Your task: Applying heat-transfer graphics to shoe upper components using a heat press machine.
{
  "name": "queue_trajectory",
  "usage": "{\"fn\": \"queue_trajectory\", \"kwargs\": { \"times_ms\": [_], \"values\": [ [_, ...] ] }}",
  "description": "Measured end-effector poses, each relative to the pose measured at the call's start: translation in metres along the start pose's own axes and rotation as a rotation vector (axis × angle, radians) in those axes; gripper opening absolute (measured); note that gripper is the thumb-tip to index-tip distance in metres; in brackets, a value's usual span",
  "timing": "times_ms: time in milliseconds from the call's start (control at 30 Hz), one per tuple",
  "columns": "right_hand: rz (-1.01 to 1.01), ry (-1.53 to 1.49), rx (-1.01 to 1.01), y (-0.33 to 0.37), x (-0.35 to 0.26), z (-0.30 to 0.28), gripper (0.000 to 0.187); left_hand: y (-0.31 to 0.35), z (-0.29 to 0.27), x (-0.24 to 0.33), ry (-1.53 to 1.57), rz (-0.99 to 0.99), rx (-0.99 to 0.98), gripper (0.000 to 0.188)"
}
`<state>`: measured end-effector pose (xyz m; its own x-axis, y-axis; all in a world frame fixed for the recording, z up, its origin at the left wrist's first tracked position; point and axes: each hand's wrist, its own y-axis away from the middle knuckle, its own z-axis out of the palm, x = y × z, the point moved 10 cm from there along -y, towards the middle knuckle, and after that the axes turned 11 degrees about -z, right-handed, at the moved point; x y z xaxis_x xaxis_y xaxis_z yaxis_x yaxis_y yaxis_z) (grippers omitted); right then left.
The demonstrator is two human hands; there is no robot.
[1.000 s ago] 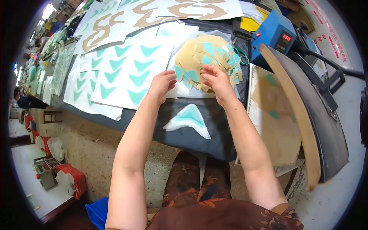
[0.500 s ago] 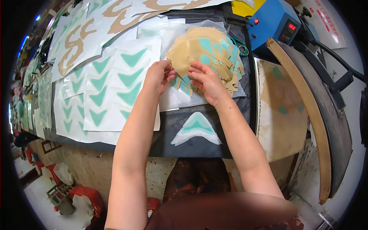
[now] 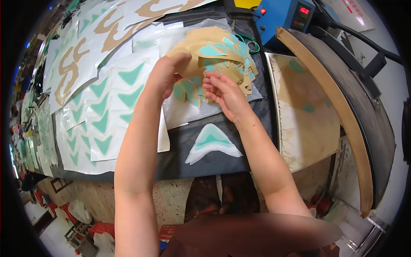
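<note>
A heaped pile of tan cut pieces with teal patches [image 3: 233, 49] lies ahead of me on clear plastic film. My left hand [image 3: 167, 73] is closed on a tan sheet piece [image 3: 188, 66] at the pile's left side, bending it up so a dark gap shows under its edge. My right hand [image 3: 227, 92] hovers at the pile's near side, thumb and fingertips pinched together; whatever they may hold is too small to tell. Closer to me, a small stack of translucent chevron pieces with a teal band [image 3: 212, 139] rests on the black table cover [image 3: 175, 165].
White sheets with teal chevrons [image 3: 100, 122] spread over the table's left. Farther back lie white sheets with tan curved shapes [image 3: 68, 64]. On the right stand a blue control box [image 3: 280, 21] with a lit display, a stained pale board [image 3: 302, 141] and a curved press arm [image 3: 329, 90].
The tan piece in my left hand has been bent upward, opening a gap over the pile. My right fingertips have drawn together. The whole view has shifted slightly.
</note>
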<state>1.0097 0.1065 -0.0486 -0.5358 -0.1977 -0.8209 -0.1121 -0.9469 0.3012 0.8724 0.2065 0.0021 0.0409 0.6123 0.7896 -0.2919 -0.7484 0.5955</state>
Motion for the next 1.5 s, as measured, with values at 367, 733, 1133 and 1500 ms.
{"fn": "queue_trajectory", "kwargs": {
  "times_ms": [367, 733, 1133, 1500],
  "values": [
    [-0.032, -0.562, -0.213, 0.077, -0.056, 0.027, 0.063, 0.124, 0.055, -0.031, 0.459, -0.107, -0.352, 0.055],
    [-0.212, -0.296, 0.251, 0.19, -0.129, -0.175, 0.028, 0.216, 0.236, -0.125, 0.667, -0.335, -0.515, 0.048],
    [-0.21, 0.264, 0.292, 0.182, -0.19, -0.266, 0.025, 0.187, 0.301, -0.167, -0.151, -0.049, -0.067, 0.029],
    [-0.228, 0.852, 0.022, 0.155, -0.19, -0.241, 0.023, 0.236, 0.297, -0.117, -1.16, 0.574, 0.496, 0.048]
  ]
}}
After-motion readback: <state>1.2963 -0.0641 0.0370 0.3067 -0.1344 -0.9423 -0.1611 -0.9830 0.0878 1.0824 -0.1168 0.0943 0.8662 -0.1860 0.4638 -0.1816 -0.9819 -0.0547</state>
